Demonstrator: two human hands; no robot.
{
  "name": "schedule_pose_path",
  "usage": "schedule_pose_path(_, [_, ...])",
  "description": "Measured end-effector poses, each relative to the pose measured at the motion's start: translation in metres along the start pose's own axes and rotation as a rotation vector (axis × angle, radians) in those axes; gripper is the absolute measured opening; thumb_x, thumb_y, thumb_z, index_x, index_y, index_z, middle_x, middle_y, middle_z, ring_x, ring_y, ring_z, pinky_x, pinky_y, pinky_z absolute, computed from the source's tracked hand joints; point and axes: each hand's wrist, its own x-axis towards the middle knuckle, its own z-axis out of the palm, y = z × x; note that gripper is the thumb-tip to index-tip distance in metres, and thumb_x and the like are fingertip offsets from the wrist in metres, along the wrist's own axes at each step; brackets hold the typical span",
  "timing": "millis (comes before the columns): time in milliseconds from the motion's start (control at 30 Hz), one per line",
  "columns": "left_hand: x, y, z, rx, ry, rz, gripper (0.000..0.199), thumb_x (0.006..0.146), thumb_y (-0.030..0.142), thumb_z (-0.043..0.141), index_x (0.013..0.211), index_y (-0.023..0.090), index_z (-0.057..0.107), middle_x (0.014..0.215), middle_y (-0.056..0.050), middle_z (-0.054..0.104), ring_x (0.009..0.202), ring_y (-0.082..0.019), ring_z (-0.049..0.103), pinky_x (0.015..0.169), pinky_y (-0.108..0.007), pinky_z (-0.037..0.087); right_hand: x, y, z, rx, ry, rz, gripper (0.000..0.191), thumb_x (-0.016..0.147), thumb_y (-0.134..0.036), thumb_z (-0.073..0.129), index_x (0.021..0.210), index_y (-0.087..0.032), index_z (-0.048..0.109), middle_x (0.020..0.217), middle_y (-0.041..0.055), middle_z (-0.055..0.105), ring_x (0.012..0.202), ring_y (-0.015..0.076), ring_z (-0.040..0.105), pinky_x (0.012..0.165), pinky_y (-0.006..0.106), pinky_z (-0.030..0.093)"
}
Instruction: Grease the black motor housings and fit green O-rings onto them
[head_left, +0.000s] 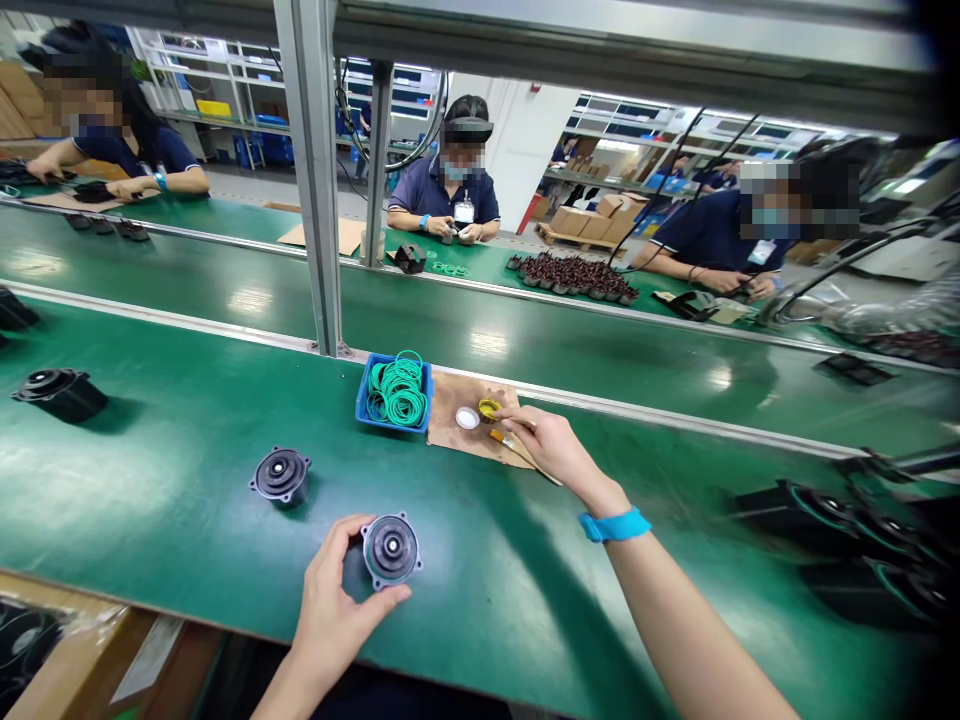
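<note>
My left hand (334, 590) curls its thumb and fingers around the rim of a round black motor housing (391, 548), which has small lugs and a stepped centre. Pinched in my right hand (553, 447) is a thin wooden-handled brush (523, 421); its tip is down in a small yellow pot (489, 408) and cannot be made out. Below it, a second brush (504, 439) with yellowish bristles lies on stained cardboard (444, 425). A white round lid (467, 418) is beside the pot. Another black housing (280, 475) stands left of my left hand.
A blue bin (363, 405) of green rubber rings (405, 385) adjoins the cardboard. More black housings stand left (64, 393) and right (870, 580) on the green table (187, 540). A metal post (311, 180) rises behind. Co-workers (448, 195) sit across the line near many dark parts (574, 276).
</note>
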Motion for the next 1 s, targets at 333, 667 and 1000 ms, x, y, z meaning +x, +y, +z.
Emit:
schedule_pose_path(333, [0.001, 0.001, -0.001, -0.006, -0.002, 0.020, 0.049, 0.068, 0.033, 0.082, 0.111, 0.021, 0.063, 0.108, -0.008, 0.072, 0.099, -0.028, 0.070, 0.087, -0.042, 0.057, -0.002, 0.027, 0.011, 0.308, 0.309, 0.262, 0.050, 0.083, -0.064, 0.059, 0.086, -0.015, 0.073, 0.074, 0.0108, 0.076, 0.061, 0.0239, 0.069, 0.059, 0.036, 0.057])
schedule_pose_path(667, [0.000, 0.001, -0.001, 0.000, -0.009, 0.009, 0.049, 0.068, 0.032, 0.082, 0.112, 0.021, 0.063, 0.108, -0.010, 0.072, 0.099, -0.029, 0.070, 0.087, -0.044, 0.057, -0.015, 0.049, 0.022, 0.599, 0.408, 0.412, 0.042, 0.090, -0.055, 0.064, 0.087, -0.013, 0.068, 0.069, 0.0009, 0.070, 0.056, 0.0126, 0.066, 0.056, 0.027, 0.057])
schedule_pose_path(1000, [0.001, 0.002, -0.001, 0.000, 0.008, 0.023, 0.049, 0.066, 0.031, 0.083, 0.109, 0.021, 0.065, 0.105, -0.010, 0.073, 0.095, -0.029, 0.071, 0.085, -0.044, 0.059, -0.031, 0.028, 0.010, 0.273, 0.308, 0.132, 0.039, 0.092, -0.051, 0.058, 0.102, -0.017, 0.073, 0.095, 0.0128, 0.077, 0.079, 0.0255, 0.074, 0.074, 0.041, 0.061])
